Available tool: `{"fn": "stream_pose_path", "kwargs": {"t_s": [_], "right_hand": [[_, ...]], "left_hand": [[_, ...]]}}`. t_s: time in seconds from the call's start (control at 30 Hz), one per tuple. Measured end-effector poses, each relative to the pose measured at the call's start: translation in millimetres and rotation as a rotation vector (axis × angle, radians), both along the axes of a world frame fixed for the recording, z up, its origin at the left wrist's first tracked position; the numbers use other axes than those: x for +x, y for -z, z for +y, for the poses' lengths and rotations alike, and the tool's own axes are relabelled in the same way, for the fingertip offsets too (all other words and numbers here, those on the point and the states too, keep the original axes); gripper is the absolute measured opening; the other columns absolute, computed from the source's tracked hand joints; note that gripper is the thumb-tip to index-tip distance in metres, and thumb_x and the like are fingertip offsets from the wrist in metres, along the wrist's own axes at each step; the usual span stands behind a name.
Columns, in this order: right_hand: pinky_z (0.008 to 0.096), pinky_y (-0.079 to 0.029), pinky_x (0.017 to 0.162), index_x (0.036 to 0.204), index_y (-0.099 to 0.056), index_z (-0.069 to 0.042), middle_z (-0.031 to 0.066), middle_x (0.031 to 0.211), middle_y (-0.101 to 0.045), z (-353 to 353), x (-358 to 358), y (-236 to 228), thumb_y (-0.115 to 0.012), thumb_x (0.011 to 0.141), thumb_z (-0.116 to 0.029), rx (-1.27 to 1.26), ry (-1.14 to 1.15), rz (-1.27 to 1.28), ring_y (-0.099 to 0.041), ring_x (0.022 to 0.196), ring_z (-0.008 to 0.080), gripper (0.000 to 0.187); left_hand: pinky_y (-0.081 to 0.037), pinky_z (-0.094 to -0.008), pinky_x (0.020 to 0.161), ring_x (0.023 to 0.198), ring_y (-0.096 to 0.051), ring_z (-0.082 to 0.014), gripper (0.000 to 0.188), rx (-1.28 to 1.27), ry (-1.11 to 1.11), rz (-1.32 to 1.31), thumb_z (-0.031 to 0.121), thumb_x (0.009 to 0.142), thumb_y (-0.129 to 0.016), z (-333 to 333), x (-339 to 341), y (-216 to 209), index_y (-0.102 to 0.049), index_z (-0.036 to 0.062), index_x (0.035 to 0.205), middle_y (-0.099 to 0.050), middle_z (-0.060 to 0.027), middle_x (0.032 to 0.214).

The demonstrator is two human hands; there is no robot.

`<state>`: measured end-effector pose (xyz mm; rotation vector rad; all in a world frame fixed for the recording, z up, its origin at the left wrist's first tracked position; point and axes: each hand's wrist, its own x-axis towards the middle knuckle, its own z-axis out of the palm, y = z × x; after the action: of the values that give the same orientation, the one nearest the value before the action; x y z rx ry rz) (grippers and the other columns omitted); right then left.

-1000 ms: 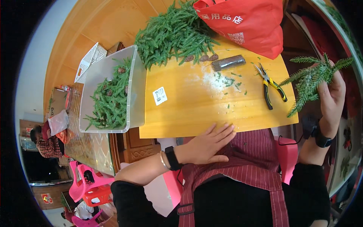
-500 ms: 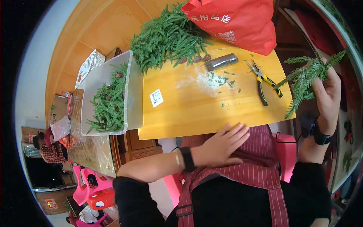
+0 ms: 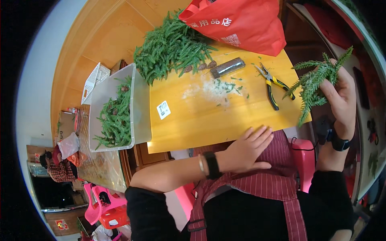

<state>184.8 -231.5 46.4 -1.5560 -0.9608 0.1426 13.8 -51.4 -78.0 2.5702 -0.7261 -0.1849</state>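
Observation:
My right hand (image 3: pixel 341 94) is raised at the right edge of the yellow table (image 3: pixel 201 120), closed around a bunch of green needle-leaved sprigs (image 3: pixel 315 82). My left hand (image 3: pixel 247 148) lies flat and empty against my striped apron just below the table's near edge, fingers spread. Yellow-handled pliers (image 3: pixel 273 84) lie on the table left of the held sprigs. A dark rectangular bar (image 3: pixel 227 67) rests near small green trimmings (image 3: pixel 229 86).
A heap of green sprigs (image 3: pixel 173 46) lies at the table's far side beside a red bag (image 3: pixel 241 22). A clear plastic bin (image 3: pixel 138 108) with cut greens stands at the table's left. Pink stools (image 3: pixel 106 205) and a seated person (image 3: pixel 56 168) are lower left.
My left hand has slid to the right along my apron. My right hand with the sprigs has stayed raised, shifting slightly.

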Motion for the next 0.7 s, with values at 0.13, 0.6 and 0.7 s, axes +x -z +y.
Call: {"fn": "stream_pose_path", "kwargs": {"t_s": [0.13,0.6,0.7], "right_hand": [[0.0201,-0.044,0.069,0.103,-0.052,0.004,0.0029,0.09,-0.058,0.9,-1.7,0.6,-0.057,0.083,-0.004,0.013,-0.017,-0.008,-0.054,0.079,0.0067,0.022],[0.0201,-0.044,0.066,0.1,-0.052,0.004,0.0011,0.084,-0.058,-5.2,-0.4,3.5,-0.058,0.082,-0.005,-0.034,0.024,0.044,-0.054,0.075,0.0055,0.021],[0.0199,-0.044,0.065,0.099,-0.053,0.004,0.0009,0.084,-0.057,-1.9,-0.6,2.7,-0.058,0.081,-0.005,-0.042,0.027,0.019,-0.053,0.075,0.0054,0.02]], "left_hand": [[-0.023,-0.0457,0.102,0.126,-0.031,-0.0319,0.078,0.068,-0.118,-0.183,0.058,0.082,-0.041,-2.9,33.0,16.6,-0.038,-0.0075,0.124,-0.035,-0.0212,0.133],[-0.017,-0.0428,0.106,0.133,-0.015,-0.0321,0.078,0.161,-0.006,0.277,0.049,0.083,-0.047,62.6,-63.9,-7.1,-0.02,-0.0038,0.134,-0.016,-0.0217,0.141],[-0.017,-0.0414,0.107,0.133,-0.014,-0.0306,0.077,0.126,-0.039,0.35,0.047,0.083,-0.049,81.3,-64.2,-9.4,-0.021,-0.0024,0.134,-0.015,-0.0202,0.142]]}}
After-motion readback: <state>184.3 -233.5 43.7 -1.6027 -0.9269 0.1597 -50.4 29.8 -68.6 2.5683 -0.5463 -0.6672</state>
